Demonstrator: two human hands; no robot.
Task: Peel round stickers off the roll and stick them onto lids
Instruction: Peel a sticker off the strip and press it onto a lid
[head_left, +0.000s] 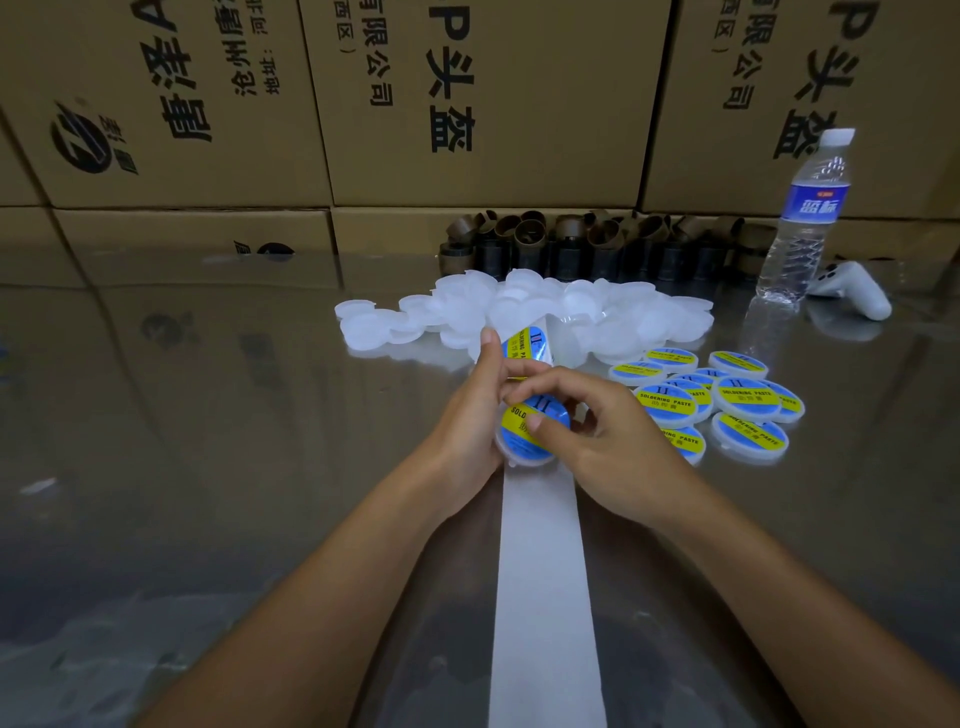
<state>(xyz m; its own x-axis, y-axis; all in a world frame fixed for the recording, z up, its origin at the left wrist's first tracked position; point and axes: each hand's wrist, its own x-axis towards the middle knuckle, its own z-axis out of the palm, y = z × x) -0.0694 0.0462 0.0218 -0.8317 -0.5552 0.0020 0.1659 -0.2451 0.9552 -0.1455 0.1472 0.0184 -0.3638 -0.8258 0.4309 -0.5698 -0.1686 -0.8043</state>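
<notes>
1. Left hand (467, 421) grips lid (523, 459) by its left edge.
2. Blue-yellow sticker (515, 434) sits on that lid. Bare liner strip (543, 571) runs from under it toward the camera.
3. Right hand (618, 452) pinches the same lid, thumb on sticker.
4. Blank lids (545, 312) piled behind; labelled lids (737, 400) at right.

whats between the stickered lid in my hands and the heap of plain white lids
Head view: above the white stickered lid, the white paper strip of the sticker roll runs up there, carrying one blue-and-yellow round sticker beside the left hand.
</notes>
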